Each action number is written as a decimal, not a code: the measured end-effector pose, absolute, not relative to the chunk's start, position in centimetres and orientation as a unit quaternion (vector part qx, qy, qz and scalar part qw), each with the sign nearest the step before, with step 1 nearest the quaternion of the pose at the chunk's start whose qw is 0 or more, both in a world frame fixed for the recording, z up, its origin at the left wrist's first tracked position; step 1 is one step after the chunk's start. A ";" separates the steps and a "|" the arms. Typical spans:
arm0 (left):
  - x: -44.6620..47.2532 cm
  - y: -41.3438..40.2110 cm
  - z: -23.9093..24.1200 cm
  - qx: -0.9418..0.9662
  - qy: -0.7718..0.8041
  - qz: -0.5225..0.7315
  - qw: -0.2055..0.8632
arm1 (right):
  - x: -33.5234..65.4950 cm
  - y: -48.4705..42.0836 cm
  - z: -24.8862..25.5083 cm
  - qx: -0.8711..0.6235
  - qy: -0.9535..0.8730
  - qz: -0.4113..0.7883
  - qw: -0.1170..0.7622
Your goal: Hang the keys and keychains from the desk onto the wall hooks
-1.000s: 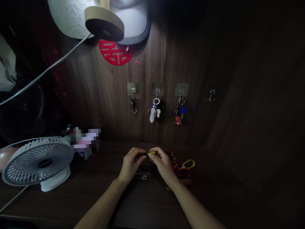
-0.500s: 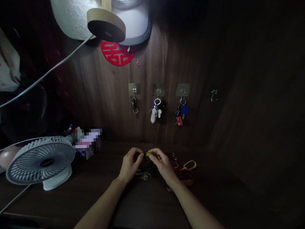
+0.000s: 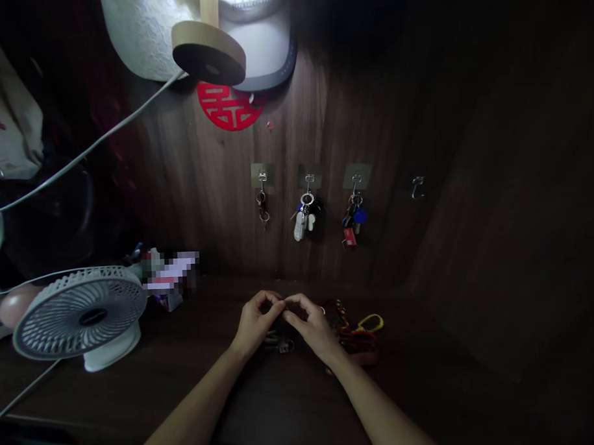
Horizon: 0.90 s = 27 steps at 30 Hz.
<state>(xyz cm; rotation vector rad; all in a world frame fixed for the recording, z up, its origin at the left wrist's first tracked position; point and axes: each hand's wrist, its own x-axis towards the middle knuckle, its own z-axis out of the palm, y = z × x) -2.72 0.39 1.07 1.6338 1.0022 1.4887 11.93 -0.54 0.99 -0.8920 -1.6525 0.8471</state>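
My left hand [image 3: 256, 322] and my right hand [image 3: 309, 323] meet fingertip to fingertip above the dark wooden surface [image 3: 264, 405]. Both are pinched closed, and whatever lies between the fingers is hidden now. Just below them, a bunch of keys [image 3: 280, 344] on a ring rests on the wood. Beside my right hand lies a pile of red cords [image 3: 359, 342], partly covered by the wrist, with a yellow loop [image 3: 371, 322] sticking out of it.
Three key bunches hang on wall hooks: a small one [image 3: 262, 207], one with a silver tag [image 3: 301, 223] and one with a blue tag [image 3: 360, 216]. A bare hook [image 3: 417, 187] is farther right. A white fan [image 3: 80, 314] stands left; a lamp [image 3: 208, 53] hangs overhead.
My fingertips have come together. The small yellow-green piece seen between them before is now out of sight. A bit of a pale ring shows beside my right hand.
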 end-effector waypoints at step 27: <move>-3.3 0.9 1.1 0.526 0.338 0.586 0.515 | 12.1 0.0 0.4 -0.402 -0.648 0.358 0.539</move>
